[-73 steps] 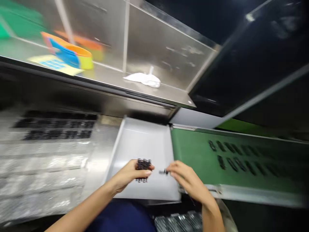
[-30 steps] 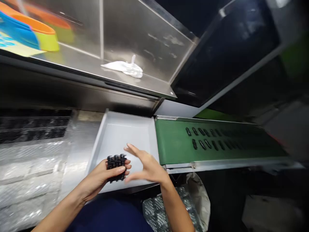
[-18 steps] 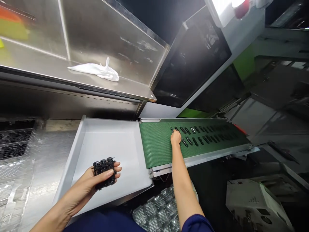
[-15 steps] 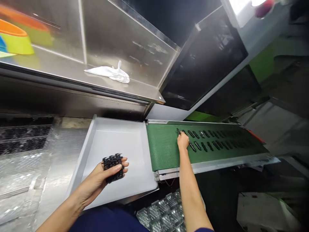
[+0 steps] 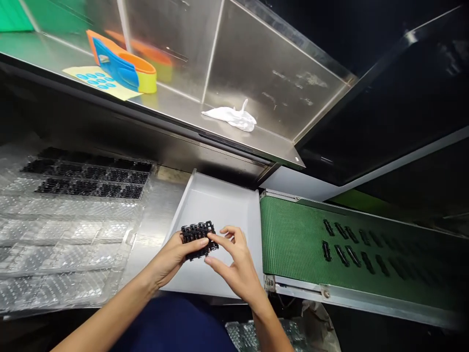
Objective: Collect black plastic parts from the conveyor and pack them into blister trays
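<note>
Thumb (image 5: pixel 198 244) lies across black parts (image 5: pixel 200 230) in left hand (image 5: pixel 175 255).

parts (image 5: pixel 196 233): plastic | tray (image 5: pixel 230 205): smooth plastic | belt (image 5: pixel 289 234): ribbed, matt | shelf (image 5: pixel 176 106): glossy metal

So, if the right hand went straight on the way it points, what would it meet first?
Probably the black parts held in the left hand: the right hand points toward them, its index finger overlapping them in the picture. Depth is unclear, so it may be touching them.
</note>
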`<control>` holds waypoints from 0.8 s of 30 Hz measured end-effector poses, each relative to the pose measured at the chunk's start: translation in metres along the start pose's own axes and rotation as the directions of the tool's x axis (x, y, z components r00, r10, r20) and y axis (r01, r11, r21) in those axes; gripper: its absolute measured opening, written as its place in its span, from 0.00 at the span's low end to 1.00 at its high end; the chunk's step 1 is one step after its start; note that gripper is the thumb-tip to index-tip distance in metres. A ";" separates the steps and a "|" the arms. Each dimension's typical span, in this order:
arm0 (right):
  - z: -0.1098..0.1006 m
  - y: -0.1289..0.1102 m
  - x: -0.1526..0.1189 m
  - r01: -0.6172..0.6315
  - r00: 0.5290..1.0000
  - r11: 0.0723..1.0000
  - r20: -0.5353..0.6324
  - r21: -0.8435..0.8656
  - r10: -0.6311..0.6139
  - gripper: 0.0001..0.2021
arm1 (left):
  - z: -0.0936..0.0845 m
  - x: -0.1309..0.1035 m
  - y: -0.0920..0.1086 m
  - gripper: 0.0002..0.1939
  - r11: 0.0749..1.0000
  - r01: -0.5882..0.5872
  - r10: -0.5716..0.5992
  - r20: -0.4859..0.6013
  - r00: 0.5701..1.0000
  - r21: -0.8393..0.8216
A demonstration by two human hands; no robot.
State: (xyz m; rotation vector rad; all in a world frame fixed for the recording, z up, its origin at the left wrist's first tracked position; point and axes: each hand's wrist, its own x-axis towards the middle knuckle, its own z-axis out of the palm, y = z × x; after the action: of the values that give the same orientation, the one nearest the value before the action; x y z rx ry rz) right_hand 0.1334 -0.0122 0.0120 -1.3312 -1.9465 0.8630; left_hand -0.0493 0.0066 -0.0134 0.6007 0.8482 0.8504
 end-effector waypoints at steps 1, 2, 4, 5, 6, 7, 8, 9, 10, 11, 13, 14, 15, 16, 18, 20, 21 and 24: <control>-0.001 -0.002 0.003 0.077 0.996 0.991 0.041 -0.105 -0.073 0.22 | -0.006 -0.003 0.002 0.18 1.000 0.008 -0.008 -0.003 1.000 0.006; -0.001 -0.005 0.007 0.159 0.985 0.970 0.103 -0.185 -0.142 0.24 | -0.012 -0.006 0.003 0.18 1.000 0.020 -0.020 -0.001 1.000 0.016; -0.001 -0.011 0.014 0.308 0.937 0.916 0.249 -0.258 -0.245 0.22 | -0.025 -0.013 0.006 0.18 0.998 0.043 -0.044 0.025 0.999 0.038; 0.000 -0.014 0.018 0.359 0.912 0.897 0.303 -0.258 -0.277 0.20 | -0.031 -0.017 0.007 0.18 0.998 0.049 -0.050 0.037 0.998 0.042; 0.003 -0.017 0.022 0.388 0.893 0.891 0.333 -0.236 -0.301 0.19 | -0.036 -0.021 0.009 0.17 0.998 0.052 -0.053 0.043 0.998 0.036; 0.006 -0.020 0.025 0.395 0.888 0.898 0.332 -0.193 -0.319 0.19 | -0.042 -0.025 0.011 0.17 0.998 0.056 -0.056 0.043 0.997 0.013; 0.010 -0.022 0.028 0.381 0.893 0.916 0.307 -0.129 -0.328 0.21 | -0.046 -0.030 0.013 0.17 0.998 0.062 -0.061 0.040 0.997 -0.025; 0.014 -0.025 0.031 0.350 0.905 0.936 0.274 -0.044 -0.325 0.25 | -0.051 -0.034 0.015 0.17 0.995 0.073 -0.070 0.040 0.997 -0.073; 0.020 -0.026 0.033 0.309 0.919 0.950 0.240 0.052 -0.312 0.28 | -0.055 -0.039 0.017 0.18 0.988 0.089 -0.084 0.044 0.995 -0.126; 0.026 -0.028 0.034 0.264 0.932 0.953 0.217 0.147 -0.292 0.32 | -0.058 -0.043 0.019 0.18 0.978 0.105 -0.097 0.053 0.994 -0.181; 0.038 -0.031 0.037 0.195 0.944 0.940 0.206 0.282 -0.258 0.36 | -0.064 -0.050 0.022 0.19 0.953 0.130 -0.113 0.078 0.991 -0.275; 0.045 -0.032 0.038 0.177 0.944 0.933 0.214 0.314 -0.252 0.37 | -0.067 -0.053 0.023 0.19 0.940 0.135 -0.115 0.084 0.990 -0.313; 0.051 -0.034 0.040 0.170 0.943 0.929 0.221 0.328 -0.250 0.37 | -0.070 -0.056 0.024 0.20 0.929 0.135 -0.113 0.084 0.990 -0.346; 0.057 -0.036 0.042 0.167 0.941 0.930 0.228 0.328 -0.250 0.37 | -0.073 -0.058 0.025 0.20 0.919 0.133 -0.110 0.081 0.991 -0.372; 0.067 -0.040 0.046 0.170 0.936 0.932 0.244 0.321 -0.255 0.36 | -0.080 -0.063 0.027 0.22 0.908 0.120 -0.102 0.066 0.993 -0.401; 0.075 -0.044 0.052 0.174 0.927 0.933 0.267 0.316 -0.263 0.36 | -0.088 -0.067 0.030 0.22 0.912 0.102 -0.090 0.048 0.995 -0.398; 0.078 -0.046 0.055 0.178 0.921 0.934 0.282 0.309 -0.269 0.36 | -0.093 -0.070 0.031 0.22 0.917 0.091 -0.082 0.038 0.996 -0.388; 0.089 -0.050 0.065 0.165 0.900 0.946 0.350 0.278 -0.260 0.34 | -0.107 -0.077 0.036 0.23 0.934 0.058 -0.065 -0.008 0.998 -0.352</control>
State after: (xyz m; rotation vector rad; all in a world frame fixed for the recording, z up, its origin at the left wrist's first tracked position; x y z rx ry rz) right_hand 0.0169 0.0203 0.0072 -0.8294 -2.1436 1.2769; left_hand -0.1820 -0.0251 -0.0133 0.2496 0.7054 0.9258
